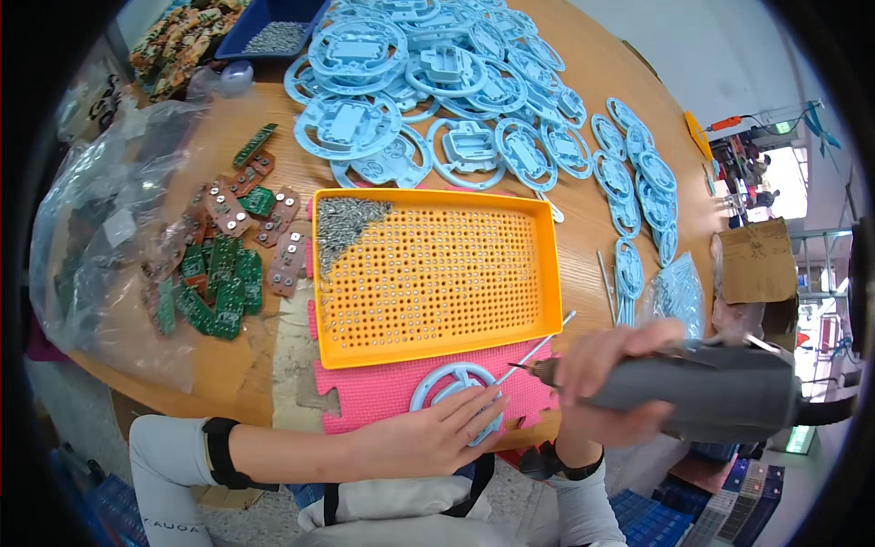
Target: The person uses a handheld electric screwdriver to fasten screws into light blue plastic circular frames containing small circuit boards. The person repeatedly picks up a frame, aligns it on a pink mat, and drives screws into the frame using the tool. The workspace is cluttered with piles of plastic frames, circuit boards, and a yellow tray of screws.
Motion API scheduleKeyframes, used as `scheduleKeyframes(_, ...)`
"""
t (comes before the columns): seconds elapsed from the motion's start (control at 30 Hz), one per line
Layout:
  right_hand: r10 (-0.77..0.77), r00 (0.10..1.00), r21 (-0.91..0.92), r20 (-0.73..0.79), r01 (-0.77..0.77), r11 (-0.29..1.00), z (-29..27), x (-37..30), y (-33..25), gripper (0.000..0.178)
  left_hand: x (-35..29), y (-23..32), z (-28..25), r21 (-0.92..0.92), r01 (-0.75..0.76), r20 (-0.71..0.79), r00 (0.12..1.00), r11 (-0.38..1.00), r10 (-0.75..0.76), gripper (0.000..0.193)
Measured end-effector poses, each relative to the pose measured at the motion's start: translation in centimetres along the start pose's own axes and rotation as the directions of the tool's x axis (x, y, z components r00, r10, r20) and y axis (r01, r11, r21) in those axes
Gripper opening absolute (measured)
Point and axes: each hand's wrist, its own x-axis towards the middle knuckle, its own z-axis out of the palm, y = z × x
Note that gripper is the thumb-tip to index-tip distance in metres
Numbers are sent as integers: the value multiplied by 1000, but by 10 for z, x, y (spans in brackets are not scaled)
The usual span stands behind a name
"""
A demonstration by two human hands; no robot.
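My left hand point(442, 433) lies palm down over a light blue plastic ring part point(436, 387) on a pink foam mat point(365, 401), its fingers stretched across the part and holding it. A thin white rod point(538, 348) slants up from beside those fingertips; whether they pinch it is hidden. In my right hand point(606, 374) is a dark grey electric screwdriver point(702, 390), its bit pointing left towards the ring part, apart from it. Just beyond stands a yellow perforated tray point(437, 354), with loose screws point(346, 223) heaped in its far left corner and many holes filled.
Many light blue ring parts point(351, 128) are piled at the back, and more point(656, 173) lie at the right. Green and brown circuit boards point(219, 273) sit left of the tray beside a clear plastic bag point(100, 237). A blue bin point(246, 46) of small metal pieces stands far left.
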Motion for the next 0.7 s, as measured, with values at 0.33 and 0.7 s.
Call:
scheduleKeyframes(0.33, -241, 960, -67, -145, 234, 970, -31, 53, 44, 78, 14, -11, 4, 53, 68, 121, 990, 996, -74, 49)
scheduleKeyframes(0.7, -190, 979, 101, 71, 183, 978, -43, 53, 61, 81, 19, -22, 0, 32, 36, 151, 988, 999, -40, 32)
